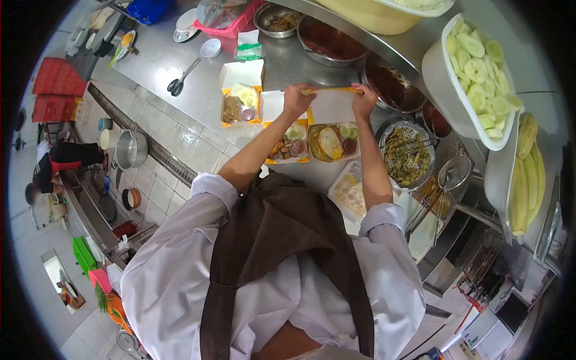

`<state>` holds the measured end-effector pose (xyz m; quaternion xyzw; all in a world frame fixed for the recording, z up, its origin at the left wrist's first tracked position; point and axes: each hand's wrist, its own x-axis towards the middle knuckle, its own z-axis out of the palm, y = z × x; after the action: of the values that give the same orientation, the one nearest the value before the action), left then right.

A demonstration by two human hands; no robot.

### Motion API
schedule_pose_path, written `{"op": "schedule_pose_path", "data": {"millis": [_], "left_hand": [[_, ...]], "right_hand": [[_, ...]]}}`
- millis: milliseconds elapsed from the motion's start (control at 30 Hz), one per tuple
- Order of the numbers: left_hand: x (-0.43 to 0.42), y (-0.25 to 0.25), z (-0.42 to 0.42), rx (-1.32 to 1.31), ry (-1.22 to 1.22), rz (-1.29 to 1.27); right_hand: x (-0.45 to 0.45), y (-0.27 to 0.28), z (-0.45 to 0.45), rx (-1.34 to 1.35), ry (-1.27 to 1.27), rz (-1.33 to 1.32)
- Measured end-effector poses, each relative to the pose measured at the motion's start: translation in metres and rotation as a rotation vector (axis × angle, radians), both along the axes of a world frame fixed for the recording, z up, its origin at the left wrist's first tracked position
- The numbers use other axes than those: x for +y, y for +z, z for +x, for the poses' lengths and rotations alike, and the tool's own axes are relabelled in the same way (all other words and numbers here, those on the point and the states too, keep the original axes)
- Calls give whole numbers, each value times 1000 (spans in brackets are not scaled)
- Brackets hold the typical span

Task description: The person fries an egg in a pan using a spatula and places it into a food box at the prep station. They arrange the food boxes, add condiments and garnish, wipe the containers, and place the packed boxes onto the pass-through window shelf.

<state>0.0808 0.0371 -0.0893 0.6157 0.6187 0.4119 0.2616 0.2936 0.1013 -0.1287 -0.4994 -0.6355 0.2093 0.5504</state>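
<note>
Both hands grip the raised lid of an open cardboard meal box (342, 108), one at each upper corner. My left hand (298, 100) is closed on the left corner, my right hand (363, 102) on the right. Inside that box lie a fried egg (329, 144), cucumber slices (347, 130) and a small cup of red sauce (350, 146). Close on its left stands a second open meal box (273, 107) with food and a sauce cup, partly behind my left forearm. Further left is a third open box (242, 75) with rice, cucumber and a sauce cup.
Bowls of red sauce (332, 42) stand behind the boxes. A bowl of cooked greens (407, 155) with tongs is at the right, below a tub of sliced cucumber (477, 72). Scissors (183, 78) lie on the steel table (157, 54). Another person (69, 157) works far left.
</note>
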Motion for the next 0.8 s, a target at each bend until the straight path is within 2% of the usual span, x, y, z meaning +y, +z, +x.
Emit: {"op": "schedule_pose_path", "data": {"millis": [100, 167, 200, 267, 300, 367, 400, 467, 567, 667, 733, 800], "left_hand": [[-2, -1, -6, -59, 3, -65], [-5, -5, -10, -103, 12, -90], [-7, -7, -11, -128, 22, -111], [-12, -11, -12, -156, 37, -134], [-15, -11, -11, -95, 45, -107], [-20, -10, -10, -34, 58, -78], [-24, -9, -9, 18, 46, -152], [-33, -8, -3, 66, 35, -227], [-49, -11, 7, 79, 52, -323], [-56, -8, 14, 122, 85, -322], [-56, -5, 16, 255, -2, -463], [-54, -8, 16, 222, -1, -437]], "right_hand": [[-9, 13, -10, -10, -52, -51], [-26, 27, -15, -5, -148, -212], [-33, 27, -8, -10, -146, -212], [-50, 27, 13, -311, -32, -593], [-57, 17, 24, -315, -27, -594], [-69, -7, 43, -139, 93, -715], [-78, -8, 47, -142, 96, -720], [-90, -8, 55, 32, 74, -863], [-101, -46, 71, 87, 28, -853], [-119, -47, 78, 205, -54, -976], [-136, -33, 73, 199, -72, -1006], [-140, -43, 74, 197, -93, -1035]]}}
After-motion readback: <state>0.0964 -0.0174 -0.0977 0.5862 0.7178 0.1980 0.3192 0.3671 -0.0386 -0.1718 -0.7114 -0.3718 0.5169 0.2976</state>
